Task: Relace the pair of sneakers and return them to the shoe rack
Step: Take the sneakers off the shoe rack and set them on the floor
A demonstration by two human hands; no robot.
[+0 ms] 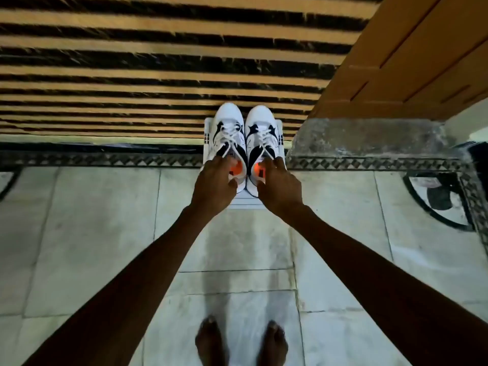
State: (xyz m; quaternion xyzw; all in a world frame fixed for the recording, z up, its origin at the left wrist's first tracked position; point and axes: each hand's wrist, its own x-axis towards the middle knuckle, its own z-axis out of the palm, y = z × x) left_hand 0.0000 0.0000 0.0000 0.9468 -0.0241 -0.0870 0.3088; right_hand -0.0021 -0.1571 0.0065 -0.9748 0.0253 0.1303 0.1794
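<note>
Two white sneakers with black panels and orange insoles stand side by side, toes pointing away, on a small white rack [247, 203] against the striped wall. Both are laced with white laces. My left hand [215, 184] grips the collar of the left sneaker [228, 128], fingers inside the opening and thumb on the heel. My right hand [278, 187] holds the collar of the right sneaker [262, 126] the same way. Only the rack's edges show around the shoes.
A wall of tan and black horizontal stripes [132, 75] rises behind the rack. A wooden cabinet [412, 56] on a stone ledge [369, 140] stands at the right. The floor is pale marble tile [92, 233] with a patterned black border. My bare feet [241, 342] stand below.
</note>
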